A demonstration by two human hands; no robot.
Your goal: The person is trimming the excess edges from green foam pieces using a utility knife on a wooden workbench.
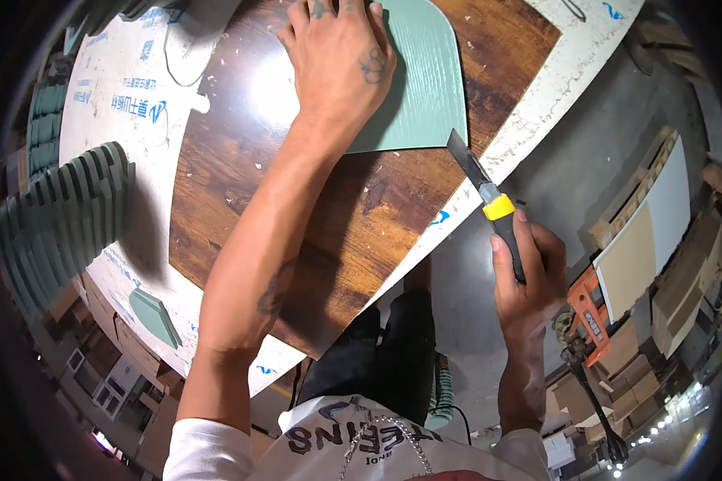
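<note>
My right hand [529, 268] is closed around the black handle of a utility knife [499, 210] with a yellow collar. Its dark blade points up and left, with the tip at the lower right corner of a pale green, wood-grained panel [425, 72]. The panel has a rounded right side and a straight lower edge. My left hand [341, 72] rests on the panel's left part, back up and fingers apart; some fingertips are cut off by the frame's top. Under the panel lies a brown wood-grain board [361, 232].
The brown board lies on a white printed sheet [124, 160]. At left stands a stack of green pieces [72, 216], with a small green piece [154, 317] near the sheet's edge. To the right are an orange pallet jack [592, 317] and leaning boards [650, 224] on the floor.
</note>
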